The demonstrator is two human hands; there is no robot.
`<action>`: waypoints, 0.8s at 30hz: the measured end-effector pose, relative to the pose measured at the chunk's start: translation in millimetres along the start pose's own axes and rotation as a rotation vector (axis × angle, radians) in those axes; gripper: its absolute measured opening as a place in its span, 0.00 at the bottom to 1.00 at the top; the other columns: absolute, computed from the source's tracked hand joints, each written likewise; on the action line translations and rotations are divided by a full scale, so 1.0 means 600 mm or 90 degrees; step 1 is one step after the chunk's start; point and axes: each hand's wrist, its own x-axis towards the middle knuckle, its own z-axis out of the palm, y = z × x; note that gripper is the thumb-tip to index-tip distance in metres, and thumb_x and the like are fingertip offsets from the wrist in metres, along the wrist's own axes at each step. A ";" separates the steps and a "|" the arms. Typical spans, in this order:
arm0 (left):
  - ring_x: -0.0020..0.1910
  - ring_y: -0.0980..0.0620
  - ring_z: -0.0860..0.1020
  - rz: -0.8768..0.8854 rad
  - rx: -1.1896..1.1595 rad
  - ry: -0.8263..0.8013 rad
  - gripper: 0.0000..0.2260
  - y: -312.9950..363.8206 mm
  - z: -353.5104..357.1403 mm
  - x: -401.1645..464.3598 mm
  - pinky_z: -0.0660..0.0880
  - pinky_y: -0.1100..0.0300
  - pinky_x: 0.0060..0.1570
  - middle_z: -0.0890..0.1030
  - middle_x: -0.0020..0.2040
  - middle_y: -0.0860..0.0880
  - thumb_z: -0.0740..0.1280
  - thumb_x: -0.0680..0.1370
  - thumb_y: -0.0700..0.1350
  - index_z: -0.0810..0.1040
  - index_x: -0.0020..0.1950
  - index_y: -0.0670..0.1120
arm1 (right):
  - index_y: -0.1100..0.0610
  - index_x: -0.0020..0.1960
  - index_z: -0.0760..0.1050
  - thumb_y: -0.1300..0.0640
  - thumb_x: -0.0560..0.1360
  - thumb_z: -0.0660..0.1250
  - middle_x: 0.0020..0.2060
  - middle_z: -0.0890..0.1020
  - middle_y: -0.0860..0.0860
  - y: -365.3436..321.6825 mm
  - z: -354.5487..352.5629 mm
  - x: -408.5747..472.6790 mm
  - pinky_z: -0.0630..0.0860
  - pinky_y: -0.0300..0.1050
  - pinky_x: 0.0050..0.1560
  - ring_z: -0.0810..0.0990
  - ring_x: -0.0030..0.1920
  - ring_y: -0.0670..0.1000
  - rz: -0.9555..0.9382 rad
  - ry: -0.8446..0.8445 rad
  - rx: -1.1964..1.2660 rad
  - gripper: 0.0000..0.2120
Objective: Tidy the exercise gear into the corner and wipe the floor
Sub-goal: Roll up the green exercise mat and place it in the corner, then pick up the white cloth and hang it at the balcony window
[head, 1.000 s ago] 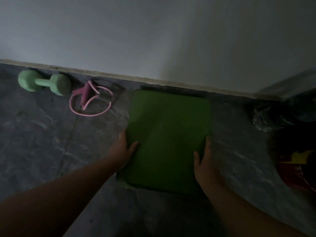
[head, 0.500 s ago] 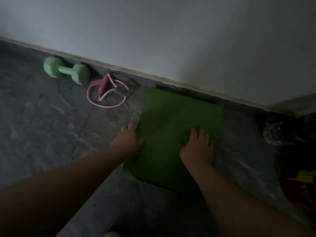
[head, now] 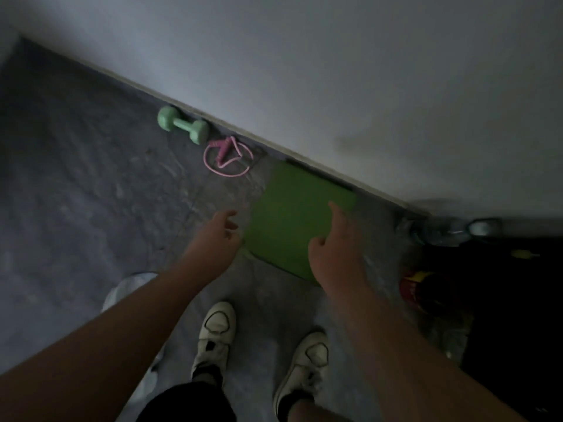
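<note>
1. Change since the earlier frames: both hands have come off the green mat point(head: 292, 214). The view has pulled back to show two white shoes point(head: 217, 333), so the person is judged to be rising.
2. Left hand point(head: 217, 236): fingers loosely spread, holding nothing, just left of the mat.
3. Right hand point(head: 333, 257): open and empty, forefinger extended, over the mat's near right part; contact cannot be told.
4. Mat: one, folded flat on the floor point(head: 76, 208), far edge against the wall point(head: 365, 86), left of the dark corner.
5. Dumbbell point(head: 182, 124): one, mint green, by the wall at far left.
6. Skipping rope point(head: 228, 156): one, pink, coiled, between dumbbell and mat.
7. Bottles point(head: 438, 231): at least one clear one in the right corner; other items there are too dark to count.
8. Step in hand, judged: gather the dumbbell and rope next. Grip the dumbbell by its bar, keep the rope coiled, and set both just beside the mat.
</note>
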 end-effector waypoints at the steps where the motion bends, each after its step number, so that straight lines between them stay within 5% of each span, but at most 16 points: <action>1: 0.44 0.49 0.78 -0.008 -0.031 0.020 0.21 0.034 -0.032 -0.041 0.77 0.49 0.48 0.80 0.53 0.47 0.64 0.75 0.43 0.72 0.68 0.48 | 0.54 0.77 0.60 0.62 0.72 0.63 0.71 0.70 0.56 -0.033 -0.042 -0.025 0.69 0.55 0.70 0.70 0.70 0.56 -0.003 -0.001 0.007 0.34; 5: 0.44 0.49 0.80 -0.023 -0.121 0.064 0.22 0.158 -0.145 -0.204 0.78 0.49 0.45 0.79 0.46 0.54 0.62 0.71 0.47 0.71 0.66 0.51 | 0.50 0.76 0.60 0.60 0.73 0.59 0.70 0.72 0.54 -0.150 -0.189 -0.137 0.76 0.58 0.62 0.76 0.65 0.54 -0.008 -0.020 0.067 0.31; 10: 0.43 0.54 0.80 -0.047 -0.154 0.155 0.18 0.187 -0.209 -0.324 0.73 0.61 0.35 0.80 0.49 0.54 0.64 0.78 0.39 0.71 0.66 0.52 | 0.52 0.76 0.62 0.65 0.75 0.61 0.66 0.75 0.50 -0.231 -0.271 -0.237 0.72 0.44 0.60 0.74 0.65 0.48 -0.076 -0.036 0.070 0.30; 13: 0.43 0.55 0.80 -0.067 -0.170 0.211 0.17 0.146 -0.243 -0.370 0.72 0.63 0.35 0.80 0.48 0.55 0.64 0.78 0.39 0.71 0.65 0.54 | 0.51 0.76 0.61 0.65 0.76 0.60 0.66 0.75 0.50 -0.264 -0.251 -0.272 0.71 0.41 0.59 0.73 0.66 0.47 -0.130 -0.087 0.077 0.30; 18: 0.45 0.51 0.80 -0.135 -0.247 0.305 0.17 0.025 -0.311 -0.434 0.76 0.55 0.48 0.81 0.50 0.50 0.64 0.77 0.36 0.72 0.63 0.53 | 0.53 0.75 0.64 0.64 0.77 0.62 0.63 0.77 0.53 -0.339 -0.161 -0.316 0.75 0.51 0.62 0.76 0.62 0.52 -0.228 -0.143 0.033 0.28; 21: 0.46 0.51 0.81 -0.168 -0.260 0.335 0.18 -0.059 -0.344 -0.473 0.78 0.51 0.51 0.80 0.48 0.56 0.62 0.77 0.38 0.69 0.59 0.59 | 0.52 0.74 0.65 0.63 0.77 0.62 0.62 0.78 0.51 -0.379 -0.089 -0.357 0.75 0.46 0.57 0.76 0.61 0.50 -0.276 -0.169 0.002 0.26; 24: 0.43 0.56 0.80 -0.200 -0.296 0.368 0.17 -0.143 -0.362 -0.517 0.78 0.56 0.45 0.79 0.48 0.57 0.62 0.77 0.37 0.69 0.59 0.58 | 0.52 0.74 0.65 0.63 0.76 0.62 0.61 0.78 0.50 -0.406 -0.003 -0.417 0.71 0.40 0.55 0.76 0.60 0.48 -0.318 -0.207 -0.030 0.27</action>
